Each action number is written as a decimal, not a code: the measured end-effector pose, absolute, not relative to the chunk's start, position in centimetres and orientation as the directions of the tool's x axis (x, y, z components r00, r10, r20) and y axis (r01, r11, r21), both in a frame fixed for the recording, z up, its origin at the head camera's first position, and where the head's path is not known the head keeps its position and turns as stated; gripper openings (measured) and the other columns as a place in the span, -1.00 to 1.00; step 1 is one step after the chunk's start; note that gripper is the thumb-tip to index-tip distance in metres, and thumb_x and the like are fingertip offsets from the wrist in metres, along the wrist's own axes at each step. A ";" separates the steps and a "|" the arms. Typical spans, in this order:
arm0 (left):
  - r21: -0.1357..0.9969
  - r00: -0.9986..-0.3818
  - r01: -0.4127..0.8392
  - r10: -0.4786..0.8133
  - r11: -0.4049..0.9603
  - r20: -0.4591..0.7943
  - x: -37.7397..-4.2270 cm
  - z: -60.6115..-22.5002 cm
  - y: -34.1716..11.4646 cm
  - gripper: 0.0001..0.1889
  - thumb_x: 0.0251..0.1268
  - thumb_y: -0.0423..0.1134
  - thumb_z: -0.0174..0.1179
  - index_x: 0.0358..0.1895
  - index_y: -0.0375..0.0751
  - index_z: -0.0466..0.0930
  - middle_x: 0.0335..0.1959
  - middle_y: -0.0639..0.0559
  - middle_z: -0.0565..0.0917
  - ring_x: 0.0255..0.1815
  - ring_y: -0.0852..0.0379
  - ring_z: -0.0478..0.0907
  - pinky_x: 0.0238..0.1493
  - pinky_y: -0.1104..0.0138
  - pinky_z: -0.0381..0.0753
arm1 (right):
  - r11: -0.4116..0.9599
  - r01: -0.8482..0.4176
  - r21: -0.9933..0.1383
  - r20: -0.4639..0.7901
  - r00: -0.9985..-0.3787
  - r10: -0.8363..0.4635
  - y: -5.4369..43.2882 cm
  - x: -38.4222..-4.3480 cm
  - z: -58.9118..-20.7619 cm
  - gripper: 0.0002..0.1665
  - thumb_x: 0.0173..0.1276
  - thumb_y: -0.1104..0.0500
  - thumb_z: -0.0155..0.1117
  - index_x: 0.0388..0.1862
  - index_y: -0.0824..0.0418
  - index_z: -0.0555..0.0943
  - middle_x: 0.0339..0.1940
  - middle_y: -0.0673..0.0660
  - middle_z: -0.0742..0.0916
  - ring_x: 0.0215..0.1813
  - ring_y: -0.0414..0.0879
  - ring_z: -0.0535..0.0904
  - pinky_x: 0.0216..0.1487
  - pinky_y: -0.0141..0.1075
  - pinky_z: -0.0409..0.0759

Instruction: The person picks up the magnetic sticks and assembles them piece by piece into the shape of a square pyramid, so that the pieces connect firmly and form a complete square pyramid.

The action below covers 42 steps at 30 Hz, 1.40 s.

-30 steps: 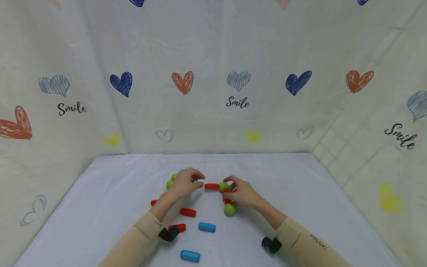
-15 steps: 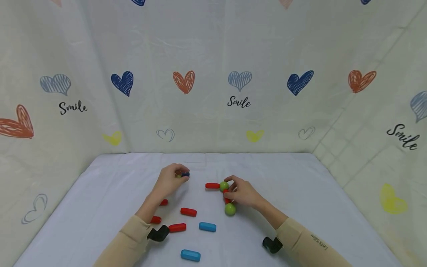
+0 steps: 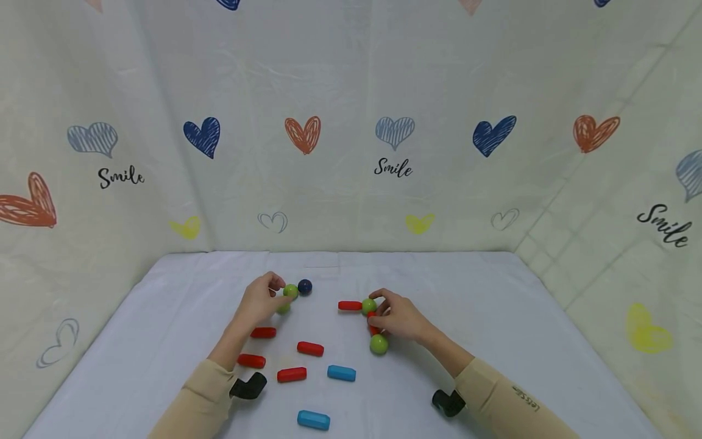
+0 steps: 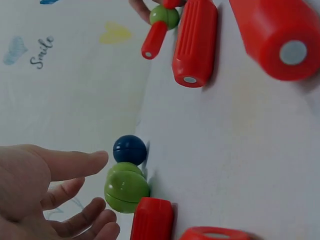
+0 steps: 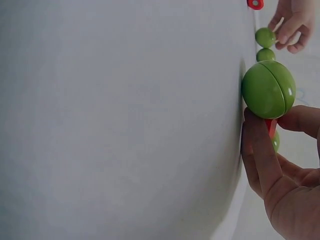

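The right hand is pinching a red, plastic-looking rod, probably light, stiff, best gripped mid-length; the left hand, loosely spread, is holding nothing beside green plastic-looking balls.

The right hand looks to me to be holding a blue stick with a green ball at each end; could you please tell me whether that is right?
Not quite: the stick in the right hand is red, not blue, as the head view shows. It does have a green ball at each end.
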<state>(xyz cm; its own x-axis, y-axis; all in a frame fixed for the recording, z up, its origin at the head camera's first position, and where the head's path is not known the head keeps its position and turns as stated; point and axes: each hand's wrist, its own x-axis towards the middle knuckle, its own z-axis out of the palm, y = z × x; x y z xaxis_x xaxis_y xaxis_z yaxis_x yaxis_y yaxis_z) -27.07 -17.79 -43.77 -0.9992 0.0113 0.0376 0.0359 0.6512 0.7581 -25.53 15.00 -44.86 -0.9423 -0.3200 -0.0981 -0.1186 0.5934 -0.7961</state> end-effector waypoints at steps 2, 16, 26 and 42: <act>0.760 -1.000 0.029 0.021 0.650 0.020 -27.0 -44.0 -18.0 -0.66 0.28 -0.31 0.41 0.03 -0.32 0.53 0.06 -0.28 0.61 0.02 -0.16 0.52 0.03 0.05 0.59 | 0.593 -0.119 -0.796 -0.098 -0.942 -0.321 15.0 -25.5 -44.9 -0.42 0.35 0.22 0.44 0.30 0.24 0.49 -0.25 0.10 0.66 -0.35 -0.08 0.62 -0.27 -0.23 0.71; 0.758 -0.999 0.002 0.040 0.652 -0.032 -26.6 -44.7 -18.5 -0.70 0.26 -0.34 0.41 -0.01 -0.27 0.54 -0.01 -0.18 0.65 -0.02 -0.11 0.57 0.03 0.05 0.62 | 0.592 -0.113 -0.798 -0.102 -0.942 -0.319 14.9 -25.5 -44.8 -0.43 0.35 0.22 0.43 0.30 0.23 0.50 -0.25 0.09 0.66 -0.34 -0.08 0.62 -0.27 -0.24 0.71; 0.765 -0.994 0.036 0.101 0.643 -0.038 -26.0 -44.6 -17.5 -0.70 0.24 -0.33 0.46 -0.01 -0.23 0.62 -0.07 -0.06 0.66 -0.04 -0.03 0.58 0.05 0.09 0.63 | 0.593 -0.110 -0.798 -0.110 -0.940 -0.322 15.0 -25.6 -44.8 -0.43 0.35 0.22 0.43 0.31 0.25 0.49 -0.25 0.10 0.65 -0.36 -0.08 0.63 -0.27 -0.22 0.71; 0.788 -0.979 0.097 0.202 0.608 -0.036 -26.6 -44.8 -14.3 -0.70 0.21 -0.28 0.50 -0.01 -0.18 0.68 -0.15 0.05 0.64 -0.11 0.04 0.57 -0.10 0.18 0.66 | 0.590 -0.105 -0.800 -0.112 -0.941 -0.319 14.9 -25.7 -44.9 -0.44 0.35 0.22 0.43 0.30 0.23 0.50 -0.25 0.10 0.65 -0.36 -0.08 0.63 -0.27 -0.22 0.71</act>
<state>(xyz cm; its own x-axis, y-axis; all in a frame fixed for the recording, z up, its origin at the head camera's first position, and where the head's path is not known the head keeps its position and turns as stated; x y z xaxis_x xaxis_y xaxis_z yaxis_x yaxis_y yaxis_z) -26.59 -14.27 -44.77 -0.9786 0.2024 -0.0360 0.0966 0.6075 0.7884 -25.67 14.88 -44.90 -0.9412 -0.3187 -0.1121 -0.1045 0.5902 -0.8004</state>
